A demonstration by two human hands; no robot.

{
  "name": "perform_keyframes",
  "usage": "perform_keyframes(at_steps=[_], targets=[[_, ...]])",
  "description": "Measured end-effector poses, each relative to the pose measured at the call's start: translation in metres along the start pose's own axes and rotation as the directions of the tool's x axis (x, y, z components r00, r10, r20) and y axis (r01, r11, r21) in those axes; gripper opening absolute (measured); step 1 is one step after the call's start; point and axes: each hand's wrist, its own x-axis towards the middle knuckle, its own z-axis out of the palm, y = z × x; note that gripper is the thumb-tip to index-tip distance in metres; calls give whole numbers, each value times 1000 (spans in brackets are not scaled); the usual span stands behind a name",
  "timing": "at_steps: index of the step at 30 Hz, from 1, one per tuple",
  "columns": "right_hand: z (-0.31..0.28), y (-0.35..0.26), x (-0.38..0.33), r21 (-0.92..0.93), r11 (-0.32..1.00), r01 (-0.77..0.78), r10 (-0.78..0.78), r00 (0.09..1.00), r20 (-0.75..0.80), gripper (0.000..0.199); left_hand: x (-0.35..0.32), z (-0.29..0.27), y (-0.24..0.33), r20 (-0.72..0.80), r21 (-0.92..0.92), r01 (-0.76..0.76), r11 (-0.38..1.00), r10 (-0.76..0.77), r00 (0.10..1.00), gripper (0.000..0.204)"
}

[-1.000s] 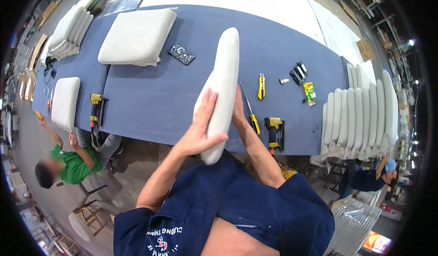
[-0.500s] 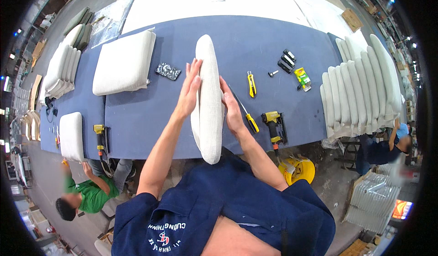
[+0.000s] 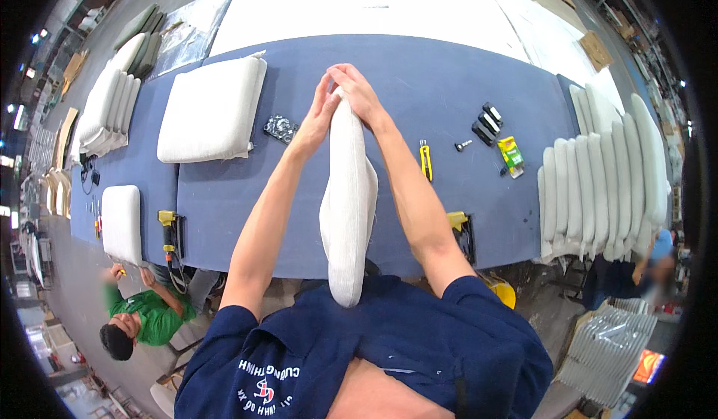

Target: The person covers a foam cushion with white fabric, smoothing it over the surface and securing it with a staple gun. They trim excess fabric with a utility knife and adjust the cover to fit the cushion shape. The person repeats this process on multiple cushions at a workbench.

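Observation:
An off-white fabric seat cushion (image 3: 346, 195) stands on its edge in front of me, its near end against my shirt. My left hand (image 3: 320, 116) presses on the left of its far end. Around the same far end curls my right hand (image 3: 357, 96) from the right, and the fingertips of both hands meet over the top. Left of my left hand lies a small clear bag of dark pieces (image 3: 280, 128). A yellow utility knife (image 3: 425, 160) lies to the right of my right forearm.
Cushions are stacked at the left (image 3: 108, 112) and right (image 3: 598, 187); more lie flat (image 3: 209, 109). Staple guns (image 3: 170, 232) rest near the front edge of the blue table (image 3: 299, 53). A green-yellow packet (image 3: 511, 157) lies right. A co-worker in green (image 3: 153, 314) handles a small cushion (image 3: 122, 223).
Both hands have slid from the cushion's sides to its far end and come together there. The cushion has shifted nearer to me. My right forearm now covers the screwdriver.

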Motion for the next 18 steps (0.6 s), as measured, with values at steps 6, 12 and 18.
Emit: perform_keyframes(at_steps=[6,12,18], targets=[[12,30,-14,353,908,227,-176,970,-169,35,7,-6,7,30,7,81,997,-81,996,60],[-6,68,-21,-227,951,210,-266,929,-257,55,24,-9,23,11,137,-107,985,107,994,42],[-10,28,-41,13,970,242,-222,908,-356,62,38,-5,16,93,212,-26,977,6,996,38]])
